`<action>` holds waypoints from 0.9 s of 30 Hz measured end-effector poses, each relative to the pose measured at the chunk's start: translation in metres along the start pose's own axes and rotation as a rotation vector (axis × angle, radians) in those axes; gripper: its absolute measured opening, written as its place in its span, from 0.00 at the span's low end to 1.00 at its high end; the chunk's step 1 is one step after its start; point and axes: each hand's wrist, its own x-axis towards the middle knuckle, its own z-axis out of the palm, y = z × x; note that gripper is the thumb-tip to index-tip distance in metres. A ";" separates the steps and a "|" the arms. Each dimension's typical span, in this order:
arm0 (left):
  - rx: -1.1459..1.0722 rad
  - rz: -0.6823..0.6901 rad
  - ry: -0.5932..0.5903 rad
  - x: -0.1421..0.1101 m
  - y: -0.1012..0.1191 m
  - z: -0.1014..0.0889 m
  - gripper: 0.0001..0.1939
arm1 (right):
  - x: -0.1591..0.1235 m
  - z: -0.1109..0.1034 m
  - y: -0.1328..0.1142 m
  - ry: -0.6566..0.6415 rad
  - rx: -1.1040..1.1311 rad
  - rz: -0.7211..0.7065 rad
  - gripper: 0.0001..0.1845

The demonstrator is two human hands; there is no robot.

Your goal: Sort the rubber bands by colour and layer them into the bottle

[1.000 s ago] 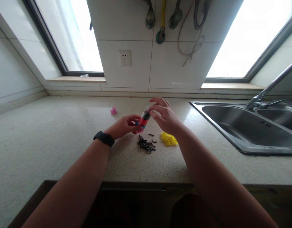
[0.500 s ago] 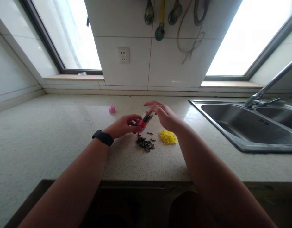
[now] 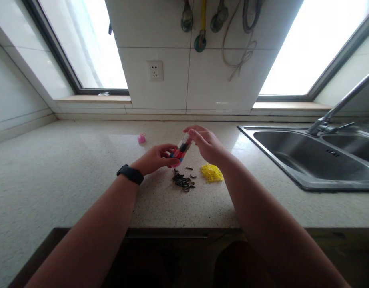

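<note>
My left hand point(image 3: 157, 159) is closed around the lower part of a small clear container point(image 3: 183, 145), which is tilted with its upper end toward the right. Red, black and blue contents show through its wall. At that upper end, my right hand point(image 3: 206, 144) has its thumb and fingers closed about the rim; whether anything is pinched there is hidden. Below the container lies a loose pile of small black curved pieces point(image 3: 183, 182), with a couple of single ones apart from it. A heap of thin yellow pieces point(image 3: 212, 173) rests under my right wrist.
A small pink object point(image 3: 141, 138) sits farther back on the speckled countertop point(image 3: 91, 160). To the right is a steel double sink point(image 3: 292, 160) with a faucet point(image 3: 325, 122). The tiled wall carries a socket point(image 3: 155, 71) and pipe valves point(image 3: 200, 42).
My right hand's fingers have come down from above the container and drawn together at its upper end. My left hand keeps its hold. The piles stay put; the view shifts slightly.
</note>
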 end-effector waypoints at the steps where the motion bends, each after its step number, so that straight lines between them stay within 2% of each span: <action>1: -0.009 -0.005 -0.001 0.000 0.001 0.000 0.24 | 0.000 0.000 0.001 0.034 0.024 0.007 0.31; 4: -0.056 -0.011 0.012 -0.001 0.004 0.002 0.24 | 0.001 -0.003 0.004 0.163 0.151 0.035 0.27; 6: -0.112 0.009 0.044 -0.001 0.007 0.005 0.23 | 0.001 -0.006 0.006 0.198 0.239 0.069 0.23; 8: -0.172 0.050 0.085 0.000 0.010 0.008 0.23 | -0.001 -0.006 0.009 0.127 0.286 0.104 0.21; 11: -0.208 0.116 0.161 0.004 0.011 0.014 0.23 | -0.003 -0.001 0.015 -0.097 0.251 0.127 0.21; 13: -0.183 0.143 0.218 0.008 0.009 0.019 0.24 | -0.005 0.006 0.019 -0.165 0.223 0.131 0.22; 16: -0.118 0.169 0.259 0.013 0.006 0.025 0.27 | -0.005 0.012 0.027 -0.142 0.283 0.146 0.21; 20: -0.058 0.215 0.239 0.023 -0.001 0.025 0.30 | -0.004 0.008 0.037 -0.071 0.386 0.153 0.19; 23: 0.153 0.156 0.235 0.035 -0.010 0.013 0.20 | -0.002 0.000 0.042 0.096 0.468 0.158 0.18; 25: 0.476 0.128 0.227 0.044 -0.018 0.003 0.18 | 0.000 -0.004 0.045 0.202 0.503 0.169 0.17; 27: 0.774 0.168 0.144 0.053 -0.024 -0.005 0.21 | 0.001 -0.007 0.046 0.248 0.511 0.182 0.17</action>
